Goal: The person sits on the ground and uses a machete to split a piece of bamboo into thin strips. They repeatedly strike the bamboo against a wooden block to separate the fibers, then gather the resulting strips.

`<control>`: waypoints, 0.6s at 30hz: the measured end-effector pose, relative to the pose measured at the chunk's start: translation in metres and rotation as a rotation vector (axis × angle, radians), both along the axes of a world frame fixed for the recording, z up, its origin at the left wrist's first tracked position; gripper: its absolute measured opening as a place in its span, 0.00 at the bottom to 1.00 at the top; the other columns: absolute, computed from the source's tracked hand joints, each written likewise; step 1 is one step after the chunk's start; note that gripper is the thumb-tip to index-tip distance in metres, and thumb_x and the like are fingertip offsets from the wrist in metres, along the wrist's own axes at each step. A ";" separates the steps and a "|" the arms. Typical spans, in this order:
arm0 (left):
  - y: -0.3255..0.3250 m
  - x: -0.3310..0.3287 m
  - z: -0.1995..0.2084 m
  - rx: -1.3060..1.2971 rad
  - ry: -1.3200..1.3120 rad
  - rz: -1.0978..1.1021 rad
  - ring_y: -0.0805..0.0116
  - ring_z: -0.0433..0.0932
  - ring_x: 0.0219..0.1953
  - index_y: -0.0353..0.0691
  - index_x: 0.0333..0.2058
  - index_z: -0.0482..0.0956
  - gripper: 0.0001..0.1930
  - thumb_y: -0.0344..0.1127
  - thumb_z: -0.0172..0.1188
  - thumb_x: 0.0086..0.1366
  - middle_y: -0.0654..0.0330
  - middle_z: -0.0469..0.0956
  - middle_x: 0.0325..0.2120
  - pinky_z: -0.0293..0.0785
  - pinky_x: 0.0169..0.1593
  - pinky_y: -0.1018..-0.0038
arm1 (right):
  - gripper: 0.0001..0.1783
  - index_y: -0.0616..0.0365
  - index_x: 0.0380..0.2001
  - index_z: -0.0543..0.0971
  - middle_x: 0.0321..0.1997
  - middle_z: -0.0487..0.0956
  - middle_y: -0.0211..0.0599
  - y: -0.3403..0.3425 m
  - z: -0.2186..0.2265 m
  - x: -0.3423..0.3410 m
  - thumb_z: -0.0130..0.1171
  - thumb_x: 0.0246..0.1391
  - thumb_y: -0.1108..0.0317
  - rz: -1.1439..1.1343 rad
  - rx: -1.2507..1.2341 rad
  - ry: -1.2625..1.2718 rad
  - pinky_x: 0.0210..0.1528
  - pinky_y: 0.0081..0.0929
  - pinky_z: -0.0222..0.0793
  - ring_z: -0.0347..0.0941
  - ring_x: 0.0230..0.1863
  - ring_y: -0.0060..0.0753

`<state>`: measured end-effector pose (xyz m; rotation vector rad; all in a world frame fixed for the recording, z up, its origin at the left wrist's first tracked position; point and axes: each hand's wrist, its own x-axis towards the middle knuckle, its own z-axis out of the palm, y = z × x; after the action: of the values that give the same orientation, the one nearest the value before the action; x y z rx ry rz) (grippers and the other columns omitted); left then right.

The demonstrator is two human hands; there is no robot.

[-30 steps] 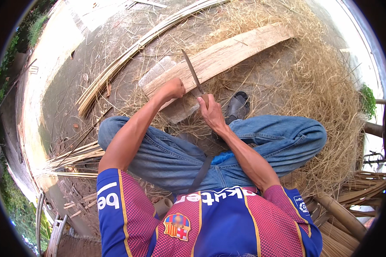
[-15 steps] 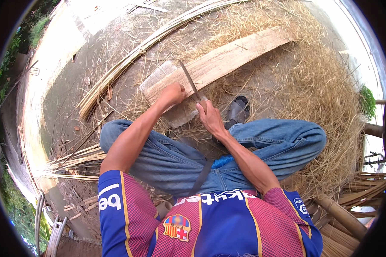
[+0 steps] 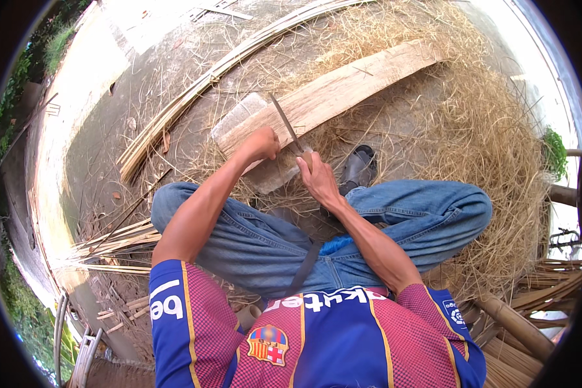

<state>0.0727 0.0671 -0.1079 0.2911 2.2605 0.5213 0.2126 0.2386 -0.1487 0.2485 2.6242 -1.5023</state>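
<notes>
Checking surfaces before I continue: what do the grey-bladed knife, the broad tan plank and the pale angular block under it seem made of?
Long grey knife blade: probably dull steel, judging by its thin, metallic look. Brown handle: perhaps wood by colour, mostly hidden. Broad tan plank: apparently bare wood, with lengthwise streaks. Pale angular block: possibly stone or concrete, judging by its dull, mottled face.

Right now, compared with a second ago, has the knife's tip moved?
Yes: judged against the long bundle of strips lying on the ground, the tip of the knife has shifted away from it, toward the person.
</notes>
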 end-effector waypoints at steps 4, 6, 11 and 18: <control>0.005 0.006 0.003 0.067 0.066 0.035 0.54 0.85 0.33 0.39 0.35 0.86 0.12 0.39 0.60 0.59 0.49 0.84 0.26 0.79 0.40 0.62 | 0.20 0.61 0.42 0.68 0.28 0.78 0.65 0.000 0.007 -0.001 0.51 0.67 0.51 -0.023 -0.048 0.058 0.34 0.60 0.68 0.76 0.34 0.72; 0.001 0.006 -0.005 0.058 0.120 0.041 0.51 0.84 0.33 0.38 0.35 0.85 0.12 0.39 0.59 0.60 0.46 0.84 0.27 0.78 0.41 0.60 | 0.20 0.61 0.42 0.68 0.27 0.78 0.64 -0.005 0.014 -0.003 0.51 0.67 0.52 -0.021 -0.057 0.095 0.34 0.59 0.68 0.76 0.33 0.72; 0.005 0.001 -0.013 -0.007 0.209 0.002 0.43 0.83 0.36 0.32 0.35 0.84 0.14 0.37 0.59 0.58 0.38 0.82 0.31 0.78 0.43 0.57 | 0.20 0.62 0.42 0.68 0.25 0.78 0.63 -0.001 -0.009 -0.001 0.52 0.67 0.53 0.021 0.058 0.044 0.33 0.57 0.69 0.75 0.30 0.71; -0.001 0.002 -0.017 0.056 0.079 -0.088 0.57 0.81 0.29 0.36 0.31 0.84 0.11 0.35 0.54 0.60 0.53 0.81 0.24 0.75 0.35 0.63 | 0.19 0.62 0.40 0.69 0.25 0.77 0.63 0.000 0.008 -0.001 0.52 0.67 0.53 -0.052 -0.103 0.095 0.32 0.55 0.69 0.75 0.30 0.71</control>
<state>0.0744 0.0663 -0.1253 0.4451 2.3003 0.5361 0.2113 0.2390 -0.1410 0.2429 2.6209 -1.7005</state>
